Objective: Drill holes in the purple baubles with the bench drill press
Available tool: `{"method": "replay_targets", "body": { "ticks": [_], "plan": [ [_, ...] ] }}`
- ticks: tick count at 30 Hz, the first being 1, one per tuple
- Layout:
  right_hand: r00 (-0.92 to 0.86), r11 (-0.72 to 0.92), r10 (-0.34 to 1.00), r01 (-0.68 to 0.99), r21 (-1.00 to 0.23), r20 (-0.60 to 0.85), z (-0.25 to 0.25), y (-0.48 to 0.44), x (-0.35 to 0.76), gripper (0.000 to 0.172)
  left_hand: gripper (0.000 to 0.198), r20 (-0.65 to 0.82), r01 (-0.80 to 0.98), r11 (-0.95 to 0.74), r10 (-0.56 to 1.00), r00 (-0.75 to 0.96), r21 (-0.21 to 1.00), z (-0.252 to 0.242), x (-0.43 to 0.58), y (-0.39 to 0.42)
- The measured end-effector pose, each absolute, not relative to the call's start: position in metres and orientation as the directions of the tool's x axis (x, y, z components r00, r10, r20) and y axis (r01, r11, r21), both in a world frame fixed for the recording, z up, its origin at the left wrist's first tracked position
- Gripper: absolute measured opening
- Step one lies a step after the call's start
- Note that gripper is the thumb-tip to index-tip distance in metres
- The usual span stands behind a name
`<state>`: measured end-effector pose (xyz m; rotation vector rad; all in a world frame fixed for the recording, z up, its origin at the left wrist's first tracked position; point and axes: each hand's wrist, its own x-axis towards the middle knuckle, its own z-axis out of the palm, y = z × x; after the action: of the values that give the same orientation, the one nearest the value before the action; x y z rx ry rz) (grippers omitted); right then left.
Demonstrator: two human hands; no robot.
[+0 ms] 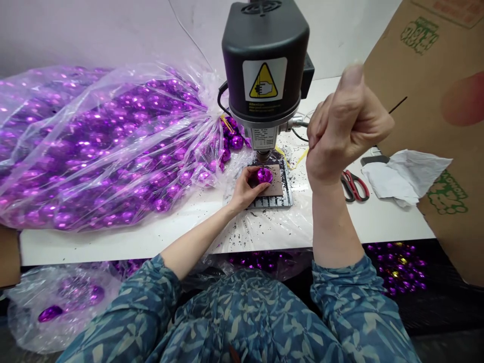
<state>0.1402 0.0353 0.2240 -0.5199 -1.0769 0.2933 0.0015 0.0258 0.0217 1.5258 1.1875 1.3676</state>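
My left hand (247, 187) holds a shiny purple ball (265, 175) between thumb and fingers, on a small brown board (277, 184). The board lies on the slotted metal base (270, 202) of a black bench machine (265, 60). Just above the ball is the machine's lower spindle end (263, 155); I cannot tell whether they touch. My right hand (342, 126) is raised to the right of the machine, closed in a fist around its lever. A metal hub (298, 122) points toward this hand, and the gripped part is hidden by my fingers.
A big clear bag (102, 146) of purple balls fills the left side. Red-handled scissors (355, 186) and white paper (406, 174) lie at right, by a cardboard box (446, 151). A blurred red knob-like shape (467, 98) is near. Dark flecks cover the white table (181, 222). More balls (397, 267) sit below.
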Motion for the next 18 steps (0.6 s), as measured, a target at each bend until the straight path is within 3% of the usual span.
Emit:
{"method": "replay_targets", "body": {
  "ticks": [7,12,18],
  "plan": [
    [0.485,0.879,0.398,0.041,-0.474,0.779,0.207,0.034,0.143,0.068,0.059,0.287,0.167,-0.283,0.958,0.002,0.945,0.026,0.001,0.024],
    [0.507,0.950,0.283,-0.029,-0.312,0.814,0.192,0.042,0.144,0.068,0.059,0.301,0.152,-0.298,0.954,0.005,0.942,0.023,0.001,0.025],
    [0.516,0.963,0.231,-0.003,-0.269,0.825,0.172,0.047,0.146,0.069,0.058,0.301,0.163,-0.294,0.954,-0.015,0.942,0.020,0.002,0.026]
  ]
}}
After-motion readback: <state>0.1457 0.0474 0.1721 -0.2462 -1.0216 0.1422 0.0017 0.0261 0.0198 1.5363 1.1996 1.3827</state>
